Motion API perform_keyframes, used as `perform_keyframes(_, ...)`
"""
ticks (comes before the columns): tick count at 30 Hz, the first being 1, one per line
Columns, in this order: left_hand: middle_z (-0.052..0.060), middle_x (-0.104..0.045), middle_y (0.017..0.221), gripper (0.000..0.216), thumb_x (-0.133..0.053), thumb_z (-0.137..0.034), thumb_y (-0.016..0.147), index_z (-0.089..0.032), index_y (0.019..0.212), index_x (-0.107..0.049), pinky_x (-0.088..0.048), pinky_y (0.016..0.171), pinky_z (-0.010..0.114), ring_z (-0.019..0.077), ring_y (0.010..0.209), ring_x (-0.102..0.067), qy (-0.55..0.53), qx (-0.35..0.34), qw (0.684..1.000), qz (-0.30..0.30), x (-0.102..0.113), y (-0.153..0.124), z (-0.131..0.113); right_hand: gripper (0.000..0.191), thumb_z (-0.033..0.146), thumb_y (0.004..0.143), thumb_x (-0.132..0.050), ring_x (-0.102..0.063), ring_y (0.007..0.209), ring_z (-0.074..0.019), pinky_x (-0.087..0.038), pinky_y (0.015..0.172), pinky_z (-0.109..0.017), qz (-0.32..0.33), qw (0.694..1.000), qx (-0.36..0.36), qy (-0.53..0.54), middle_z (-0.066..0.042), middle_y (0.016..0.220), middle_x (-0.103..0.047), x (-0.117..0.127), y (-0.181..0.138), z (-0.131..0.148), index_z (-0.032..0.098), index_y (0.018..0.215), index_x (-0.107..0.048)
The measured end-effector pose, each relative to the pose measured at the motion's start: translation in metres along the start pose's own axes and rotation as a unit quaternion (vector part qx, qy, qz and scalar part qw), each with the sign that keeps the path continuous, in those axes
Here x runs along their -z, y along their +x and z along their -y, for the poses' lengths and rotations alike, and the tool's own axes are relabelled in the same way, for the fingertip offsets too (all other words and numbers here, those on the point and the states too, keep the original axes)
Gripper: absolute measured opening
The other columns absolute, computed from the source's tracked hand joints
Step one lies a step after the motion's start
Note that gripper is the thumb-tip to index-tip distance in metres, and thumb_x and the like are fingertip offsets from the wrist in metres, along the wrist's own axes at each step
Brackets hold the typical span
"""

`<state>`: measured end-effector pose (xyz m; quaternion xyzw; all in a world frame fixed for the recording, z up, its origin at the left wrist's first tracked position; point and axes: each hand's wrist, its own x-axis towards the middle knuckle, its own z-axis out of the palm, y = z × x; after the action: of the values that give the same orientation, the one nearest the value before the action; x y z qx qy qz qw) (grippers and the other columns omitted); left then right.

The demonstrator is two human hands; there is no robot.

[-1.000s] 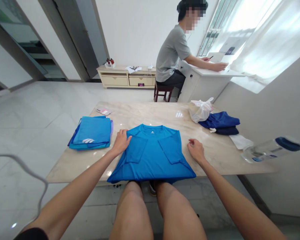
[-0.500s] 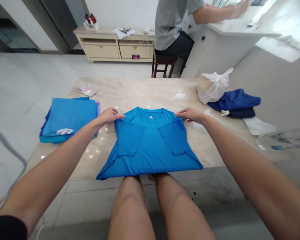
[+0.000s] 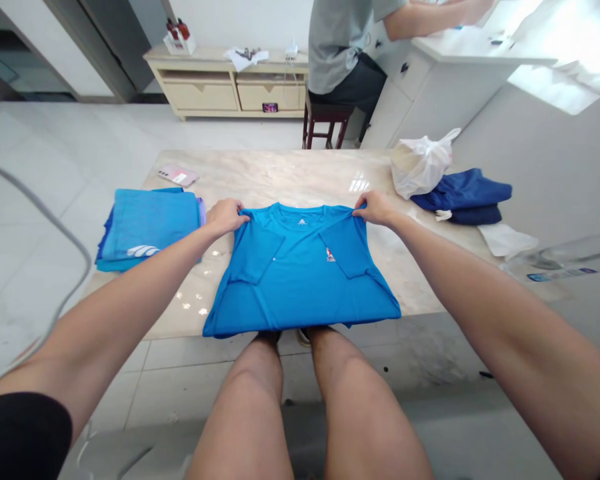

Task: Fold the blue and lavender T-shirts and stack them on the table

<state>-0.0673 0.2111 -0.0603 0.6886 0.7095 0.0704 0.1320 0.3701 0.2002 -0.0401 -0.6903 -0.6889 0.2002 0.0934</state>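
A bright blue T-shirt (image 3: 300, 280) lies on the marble table (image 3: 280, 180) with both sleeves folded inward; its hem hangs over the near edge above my knees. My left hand (image 3: 226, 216) pinches the shirt's left shoulder corner. My right hand (image 3: 375, 208) pinches the right shoulder corner. Both hands are closed on the fabric at the collar end.
A stack of folded blue shirts (image 3: 147, 227) lies at the left, a pink phone (image 3: 178, 176) behind it. A white plastic bag (image 3: 420, 167), dark blue clothes (image 3: 463, 195) and a clear bottle (image 3: 565, 257) are at the right. A person in a grey shirt (image 3: 345, 40) sits at a white desk beyond.
My hands moved from the shirt's sides up to the shoulder corners and closed on the fabric. The view tilted downward and nearer the table.
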Motion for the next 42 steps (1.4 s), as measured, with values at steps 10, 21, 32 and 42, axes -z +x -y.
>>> perform_keyframes(10, -0.003, -0.068, 0.140, 0.039, -0.064, -0.054, 0.092, -0.027, 0.120, -0.065, -0.050, 0.112, 0.036, 0.0172, 0.136, -0.058, -0.155, -0.091, 0.929, -0.323, 0.106, 0.032, -0.028, 0.037, 0.039, 0.116, -0.053, -0.063, 0.121, -0.0227, -0.046, 0.109, -0.041, -0.401, 0.910, 0.102, 0.020, -0.014, 0.123, -0.069, 0.063, 0.021, 0.034, 0.005, 0.123, -0.064)
perform_keyframes(21, 0.005, -0.077, 0.102, 0.012, -0.058, -0.028, 0.089, -0.029, 0.094, -0.069, -0.058, 0.102, 0.047, 0.0281, 0.102, -0.070, -0.100, -0.130, 0.978, -0.129, -0.017, -0.175, 0.058, 0.029, 0.017, 0.095, -0.058, -0.064, 0.100, -0.0295, -0.053, 0.096, -0.047, -0.121, 0.961, 0.246, -0.017, -0.009, 0.102, -0.075, -0.062, -0.167, -0.054, 0.023, 0.110, -0.082)
perform_keyframes(32, 0.007, -0.081, 0.108, 0.021, -0.062, -0.047, 0.090, -0.031, 0.094, -0.074, -0.055, 0.110, 0.052, 0.0327, 0.110, -0.071, -0.045, -0.158, 0.983, -0.076, 0.070, -0.231, 0.086, 0.026, 0.022, 0.095, -0.064, -0.065, 0.108, -0.0319, -0.052, 0.104, -0.049, -0.001, 0.965, 0.255, -0.056, -0.010, 0.112, -0.079, 0.021, -0.257, -0.028, 0.026, 0.108, -0.086)
perform_keyframes(42, 0.023, -0.040, 0.178, 0.076, -0.030, -0.056, 0.111, -0.007, 0.166, -0.047, -0.024, 0.137, 0.063, 0.0374, 0.167, -0.035, -0.002, -0.134, 0.991, 0.015, -0.032, -0.247, 0.044, 0.066, 0.043, 0.113, -0.036, -0.042, 0.160, -0.0404, -0.036, 0.130, -0.061, -0.109, 0.984, 0.086, -0.111, -0.027, 0.172, -0.046, -0.108, -0.245, 0.004, 0.003, 0.163, -0.053)
